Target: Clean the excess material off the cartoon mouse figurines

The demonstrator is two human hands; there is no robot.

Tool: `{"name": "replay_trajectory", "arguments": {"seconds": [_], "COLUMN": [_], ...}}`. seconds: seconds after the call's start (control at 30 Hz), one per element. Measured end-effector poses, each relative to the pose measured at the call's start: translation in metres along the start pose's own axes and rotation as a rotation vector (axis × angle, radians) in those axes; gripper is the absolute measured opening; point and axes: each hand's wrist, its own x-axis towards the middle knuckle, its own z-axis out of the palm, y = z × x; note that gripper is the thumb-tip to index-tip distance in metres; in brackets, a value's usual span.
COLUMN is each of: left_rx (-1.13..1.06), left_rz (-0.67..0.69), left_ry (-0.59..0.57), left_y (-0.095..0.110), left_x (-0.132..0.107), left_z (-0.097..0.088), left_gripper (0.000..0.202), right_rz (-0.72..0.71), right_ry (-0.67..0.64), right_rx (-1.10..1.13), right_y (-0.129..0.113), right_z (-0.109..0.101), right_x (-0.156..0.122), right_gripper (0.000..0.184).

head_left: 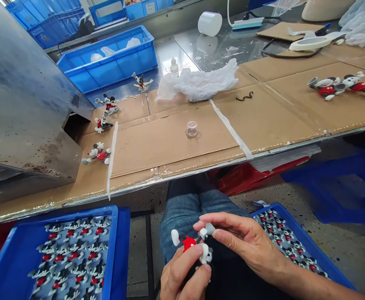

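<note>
Both my hands hold one small cartoon mouse figurine [191, 243] over my lap, below the table edge. My left hand [182, 275] grips its body from underneath, fingers closed round it. From the right, my right hand [247, 241] pinches a grey and white part at the figurine's upper end. The figurine is black, white and red. A blue bin [10, 254] full of the same figurines sits at my lower left. Another blue bin [323, 254] holding more of them lies at my lower right, partly hidden by my right arm.
The cardboard-covered table [176, 141] carries three figurines [102, 118] at its left, two more [341, 85] at the far right, a small clear cup [191, 129], crumpled white plastic [201, 83] and a tape roll [210, 23]. A metal housing [22, 104] stands left; blue crates [113, 62] behind.
</note>
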Motion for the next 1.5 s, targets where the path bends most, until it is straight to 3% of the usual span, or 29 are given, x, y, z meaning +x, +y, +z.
{"name": "replay_trajectory", "arguments": {"seconds": [0.3,0.47,0.57,0.67,0.8,0.87,1.23,1.5], "left_rx": [-0.006,-0.03,0.049,0.145,0.197,0.194,0.168,0.178], "left_rz": [0.038,0.036,0.087,0.133,0.229,0.304,0.231,0.194], "left_ry": [-0.04,-0.098,-0.096,-0.105,-0.131,-0.138,-0.256,-0.261], "left_y": [-0.006,-0.009,-0.009,-0.01,-0.014,-0.014,-0.003,-0.002], "left_x": [-0.003,-0.003,-0.001,0.0,0.004,0.008,0.015,0.015], "left_z": [-0.001,-0.004,-0.004,-0.004,-0.008,-0.01,-0.015,-0.018], "left_gripper": [0.017,0.014,0.016,0.019,0.018,0.019,0.022,0.021], "right_rz": [0.029,-0.264,-0.299,-0.152,0.172,0.24,0.355,0.378], "right_ry": [-0.026,0.086,0.112,0.141,0.01,-0.028,-0.066,-0.062], "right_rx": [0.001,-0.305,-0.373,-0.371,-0.259,-0.204,-0.138,-0.108], "right_y": [0.004,0.011,0.011,0.008,0.004,0.003,-0.001,-0.008], "right_z": [0.0,-0.006,-0.008,-0.006,-0.002,-0.001,-0.004,-0.001], "right_x": [0.0,-0.001,-0.002,-0.003,-0.002,0.0,0.0,0.003], "right_gripper": [0.024,0.007,0.008,0.019,0.035,0.04,0.039,0.039]}}
